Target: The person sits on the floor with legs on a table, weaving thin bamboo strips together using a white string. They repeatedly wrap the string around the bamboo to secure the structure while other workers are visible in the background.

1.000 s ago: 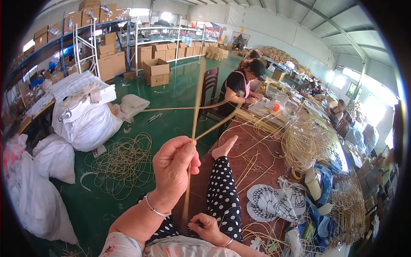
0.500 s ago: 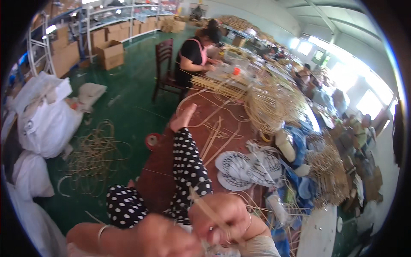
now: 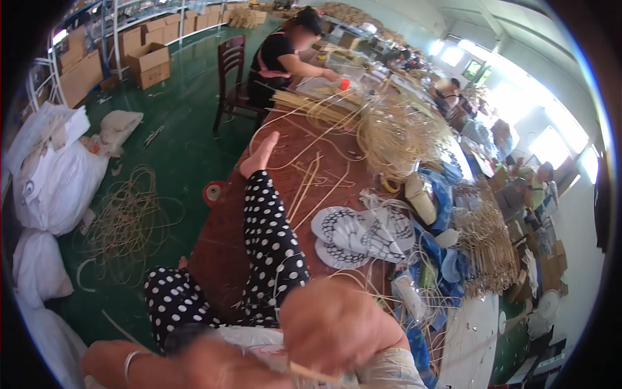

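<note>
Weaving step in hand, judged: right hand (image 3: 337, 324) blurred, close to lens, fingers clenched round thin cane strip (image 3: 310, 371) low in frame. Left hand (image 3: 214, 366) beside it, smeared; grip cannot tell. Next move likely needs strip fed steadily between both hands. Leg in dotted trousers (image 3: 269, 233) stretched on worktop (image 3: 220, 240). White sacks (image 3: 55, 178) on floor, stuffed, contents hidden. Cardboard boxes (image 3: 146, 65) beyond, closed.
</note>
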Motion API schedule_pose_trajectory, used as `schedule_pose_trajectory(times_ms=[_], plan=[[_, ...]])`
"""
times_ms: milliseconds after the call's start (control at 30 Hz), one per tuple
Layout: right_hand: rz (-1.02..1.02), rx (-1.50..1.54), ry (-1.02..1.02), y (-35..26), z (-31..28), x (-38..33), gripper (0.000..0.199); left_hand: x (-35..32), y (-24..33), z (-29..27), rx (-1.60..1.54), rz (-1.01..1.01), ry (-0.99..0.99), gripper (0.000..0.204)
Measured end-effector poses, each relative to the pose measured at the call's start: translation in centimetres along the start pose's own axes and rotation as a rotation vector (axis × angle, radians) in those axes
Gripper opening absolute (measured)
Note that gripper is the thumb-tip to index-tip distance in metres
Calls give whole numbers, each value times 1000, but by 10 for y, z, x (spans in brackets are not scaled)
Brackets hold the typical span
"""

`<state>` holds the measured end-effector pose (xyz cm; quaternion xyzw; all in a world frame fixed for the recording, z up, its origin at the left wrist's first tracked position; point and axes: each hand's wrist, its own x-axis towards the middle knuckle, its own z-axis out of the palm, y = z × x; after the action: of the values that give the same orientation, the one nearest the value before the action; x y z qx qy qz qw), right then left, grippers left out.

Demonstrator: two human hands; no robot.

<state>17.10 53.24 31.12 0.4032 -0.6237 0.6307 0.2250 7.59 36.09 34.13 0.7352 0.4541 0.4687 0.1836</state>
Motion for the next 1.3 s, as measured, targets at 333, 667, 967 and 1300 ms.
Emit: schedule_pose_trajectory(times_ms=[333,667,967,1300], plan=[[283,-295,434,30,42,-30,11,-2,-24,3,451,-26,395,18],[230,-773,268,-2,42,-21,28,-6,-21,8,693,-61,276,21],[231,-694,249,8,35,-38,26,-11,-27,-1,222,-181,362,5],[295,-20,505,39,24,-24,8,-10,-26,4,-312,-368,305,3]])
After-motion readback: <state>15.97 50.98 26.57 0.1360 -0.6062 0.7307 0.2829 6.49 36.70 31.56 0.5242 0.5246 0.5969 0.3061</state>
